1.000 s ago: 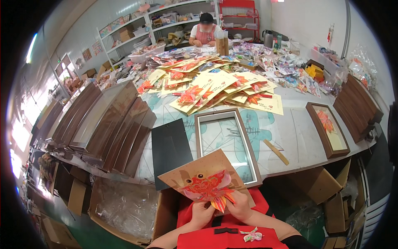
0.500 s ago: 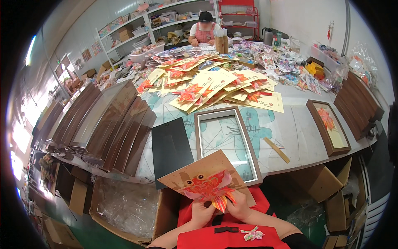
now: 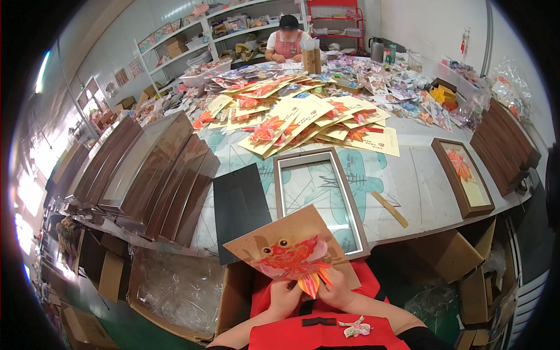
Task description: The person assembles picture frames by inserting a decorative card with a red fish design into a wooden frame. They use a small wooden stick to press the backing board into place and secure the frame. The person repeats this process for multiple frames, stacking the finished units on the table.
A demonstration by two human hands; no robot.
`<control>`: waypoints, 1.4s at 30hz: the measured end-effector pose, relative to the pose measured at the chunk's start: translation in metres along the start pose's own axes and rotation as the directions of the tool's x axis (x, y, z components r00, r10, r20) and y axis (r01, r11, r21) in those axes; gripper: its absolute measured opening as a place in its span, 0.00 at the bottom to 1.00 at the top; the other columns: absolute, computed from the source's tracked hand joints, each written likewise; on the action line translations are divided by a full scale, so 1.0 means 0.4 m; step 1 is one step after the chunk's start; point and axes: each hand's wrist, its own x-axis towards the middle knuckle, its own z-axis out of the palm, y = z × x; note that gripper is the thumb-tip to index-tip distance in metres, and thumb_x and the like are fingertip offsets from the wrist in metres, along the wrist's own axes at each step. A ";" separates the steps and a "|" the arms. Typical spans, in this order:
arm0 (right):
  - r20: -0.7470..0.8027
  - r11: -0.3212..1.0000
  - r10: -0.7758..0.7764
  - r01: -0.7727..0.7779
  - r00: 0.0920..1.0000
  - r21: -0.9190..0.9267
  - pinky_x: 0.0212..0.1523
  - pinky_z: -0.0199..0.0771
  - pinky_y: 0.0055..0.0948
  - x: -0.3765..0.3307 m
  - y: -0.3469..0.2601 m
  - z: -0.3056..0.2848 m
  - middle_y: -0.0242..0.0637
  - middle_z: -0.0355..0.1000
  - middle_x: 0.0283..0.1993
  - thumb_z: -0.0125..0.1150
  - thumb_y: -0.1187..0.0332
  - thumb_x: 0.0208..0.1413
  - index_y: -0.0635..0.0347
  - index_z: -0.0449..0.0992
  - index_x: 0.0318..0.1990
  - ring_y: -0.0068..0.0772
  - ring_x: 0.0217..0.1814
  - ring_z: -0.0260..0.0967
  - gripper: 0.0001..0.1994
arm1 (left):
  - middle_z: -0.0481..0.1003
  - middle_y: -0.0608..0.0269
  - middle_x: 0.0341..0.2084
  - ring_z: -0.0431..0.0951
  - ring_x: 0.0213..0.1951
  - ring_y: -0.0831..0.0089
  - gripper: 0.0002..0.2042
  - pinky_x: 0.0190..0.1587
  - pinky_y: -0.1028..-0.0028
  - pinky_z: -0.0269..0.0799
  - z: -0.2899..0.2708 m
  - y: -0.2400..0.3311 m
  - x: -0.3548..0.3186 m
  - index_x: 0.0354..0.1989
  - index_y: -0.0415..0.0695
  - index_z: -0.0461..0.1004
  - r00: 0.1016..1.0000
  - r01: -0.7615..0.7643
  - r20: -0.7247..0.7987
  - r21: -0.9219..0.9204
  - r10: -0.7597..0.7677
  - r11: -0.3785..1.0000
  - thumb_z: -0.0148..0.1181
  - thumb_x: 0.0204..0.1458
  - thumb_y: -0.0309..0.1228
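We hold a brown card [image 3: 319, 224] with a red and orange fish [image 3: 294, 255] on its face, tilted up at the middle of the near edge of the surface [image 3: 414, 154]. Our left hand [image 3: 286, 296] and right hand [image 3: 337, 290] grasp its lower part, fingers closed around it near the fish's tail, which partly hides them. Just beyond, by the near edge, lies an open brown frame [image 3: 345, 198], with a black board [image 3: 240, 201] on its left and a flat wooden stick [image 3: 389, 209] on its right. Toward the right edge we have a filled frame [image 3: 448, 177] showing another fish. Stacked frames [image 3: 500, 153] stand by the right edge, more frames [image 3: 146, 166] along the left. Cream cards [image 3: 367, 143] heap across the middle; a person [image 3: 289, 45] sits at the far edge.
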 end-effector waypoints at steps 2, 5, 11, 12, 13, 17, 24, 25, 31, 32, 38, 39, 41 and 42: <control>0.018 1.000 -0.007 0.007 1.000 0.008 0.37 0.73 0.40 -0.004 0.003 0.003 0.51 0.71 0.38 0.53 0.78 0.46 0.66 0.71 0.45 0.54 0.39 0.70 0.16 | 0.78 0.64 0.33 0.76 0.35 0.81 0.09 0.38 0.77 0.72 0.013 -0.002 0.005 0.42 0.36 0.76 0.992 -0.117 -0.055 -0.077 0.113 0.990 0.59 0.52 0.23; 0.004 0.996 0.038 -0.038 0.999 0.080 0.39 0.72 0.38 -0.001 -0.006 0.008 0.51 0.71 0.39 0.53 0.78 0.48 0.67 0.71 0.45 0.52 0.41 0.71 0.14 | 0.78 0.63 0.30 0.76 0.31 0.80 0.09 0.34 0.79 0.72 0.015 -0.006 0.007 0.41 0.36 0.76 0.987 -0.140 -0.097 -0.155 0.126 0.978 0.59 0.52 0.24; -0.049 0.959 0.163 -0.146 0.985 0.244 0.38 0.71 0.29 -0.002 -0.009 0.007 0.45 0.74 0.37 0.51 0.77 0.55 0.68 0.73 0.43 0.41 0.38 0.74 0.10 | 0.76 0.64 0.20 0.73 0.19 0.82 0.06 0.22 0.82 0.68 -0.009 -0.010 0.003 0.36 0.37 0.76 0.995 0.100 0.010 -0.212 -0.100 0.972 0.58 0.55 0.27; -0.025 0.952 0.185 -0.173 0.982 0.254 0.39 0.72 0.30 -0.001 -0.012 0.001 0.47 0.73 0.38 0.51 0.77 0.55 0.69 0.73 0.43 0.42 0.40 0.74 0.10 | 0.75 0.64 0.18 0.72 0.18 0.82 0.06 0.21 0.83 0.67 -0.014 -0.017 0.001 0.35 0.37 0.76 0.994 0.112 0.023 -0.200 -0.109 0.973 0.58 0.56 0.28; 0.000 0.944 0.207 -0.199 0.978 0.264 0.40 0.72 0.31 -0.001 -0.012 -0.004 0.48 0.73 0.39 0.51 0.77 0.55 0.69 0.72 0.44 0.44 0.41 0.74 0.10 | 0.75 0.64 0.19 0.72 0.19 0.82 0.07 0.21 0.83 0.67 -0.020 -0.025 -0.001 0.35 0.37 0.76 0.995 0.098 0.033 -0.188 -0.093 0.977 0.57 0.56 0.28; 0.104 0.852 0.342 -0.355 0.934 0.386 0.41 0.72 0.27 -0.012 -0.006 -0.004 0.44 0.75 0.39 0.53 0.76 0.55 0.69 0.73 0.45 0.33 0.41 0.74 0.10 | 0.76 0.64 0.22 0.73 0.21 0.82 0.07 0.22 0.83 0.68 -0.026 -0.022 -0.007 0.38 0.39 0.75 0.996 0.051 0.083 -0.200 -0.035 0.978 0.56 0.57 0.30; 0.188 0.743 0.431 -0.465 0.883 0.481 0.42 0.71 0.23 -0.016 -0.008 -0.008 0.39 0.76 0.40 0.53 0.75 0.56 0.69 0.74 0.45 0.22 0.42 0.71 0.11 | 0.76 0.66 0.24 0.73 0.22 0.83 0.08 0.24 0.83 0.67 -0.056 -0.042 0.000 0.40 0.40 0.74 0.973 0.055 0.231 -0.203 -0.007 0.978 0.55 0.58 0.31; 0.166 0.749 0.432 -0.455 0.886 0.481 0.42 0.71 0.23 -0.015 -0.014 -0.010 0.39 0.76 0.40 0.53 0.76 0.57 0.68 0.75 0.45 0.22 0.42 0.71 0.11 | 0.76 0.66 0.23 0.73 0.22 0.82 0.08 0.24 0.83 0.67 -0.054 -0.032 -0.002 0.40 0.40 0.74 0.978 0.066 0.209 -0.176 -0.029 0.982 0.55 0.58 0.31; 0.160 0.749 0.411 -0.433 0.897 0.501 0.34 0.71 0.20 -0.014 0.000 -0.001 0.35 0.75 0.34 0.54 0.75 0.57 0.69 0.77 0.40 0.18 0.34 0.69 0.08 | 0.76 0.64 0.26 0.72 0.23 0.80 0.07 0.23 0.81 0.66 -0.052 -0.037 -0.002 0.41 0.39 0.73 0.986 0.048 0.166 -0.186 -0.017 0.981 0.56 0.56 0.27; 0.207 0.748 0.415 -0.462 0.886 0.476 0.35 0.70 0.21 -0.011 0.002 -0.005 0.35 0.75 0.34 0.54 0.74 0.56 0.69 0.76 0.42 0.18 0.35 0.69 0.09 | 0.76 0.63 0.28 0.72 0.23 0.80 0.08 0.23 0.80 0.66 -0.047 -0.033 -0.001 0.42 0.39 0.73 0.987 0.039 0.163 -0.220 -0.002 0.975 0.57 0.56 0.26; 0.363 0.775 0.413 -0.532 0.835 0.341 0.35 0.69 0.22 -0.016 0.029 -0.020 0.35 0.75 0.34 0.55 0.73 0.55 0.68 0.76 0.43 0.19 0.34 0.68 0.11 | 0.75 0.61 0.30 0.71 0.23 0.78 0.09 0.21 0.79 0.65 -0.055 -0.031 0.002 0.43 0.39 0.70 0.981 0.112 0.182 -0.240 -0.068 0.964 0.57 0.54 0.22; 0.345 0.789 0.404 -0.513 0.847 0.337 0.35 0.69 0.22 -0.017 0.022 -0.021 0.35 0.75 0.34 0.55 0.73 0.55 0.68 0.76 0.43 0.19 0.35 0.68 0.10 | 0.75 0.61 0.29 0.71 0.22 0.78 0.09 0.21 0.79 0.64 -0.057 -0.034 0.003 0.43 0.39 0.70 0.979 0.132 0.184 -0.221 -0.091 0.966 0.57 0.54 0.21; 0.295 0.802 0.366 -0.460 0.882 0.381 0.36 0.70 0.22 -0.019 0.017 -0.017 0.35 0.76 0.35 0.55 0.74 0.55 0.67 0.76 0.43 0.19 0.36 0.69 0.10 | 0.75 0.62 0.29 0.69 0.20 0.78 0.10 0.20 0.79 0.63 -0.053 -0.025 0.002 0.44 0.39 0.70 0.981 0.124 0.174 -0.234 -0.084 0.964 0.57 0.53 0.21; 0.260 0.798 0.339 -0.423 0.904 0.429 0.37 0.70 0.21 -0.021 0.016 -0.013 0.35 0.76 0.36 0.55 0.74 0.54 0.66 0.76 0.43 0.19 0.36 0.69 0.10 | 0.75 0.62 0.29 0.68 0.19 0.78 0.11 0.20 0.79 0.63 -0.050 -0.020 0.002 0.45 0.39 0.69 0.982 0.120 0.171 -0.239 -0.080 0.963 0.58 0.53 0.21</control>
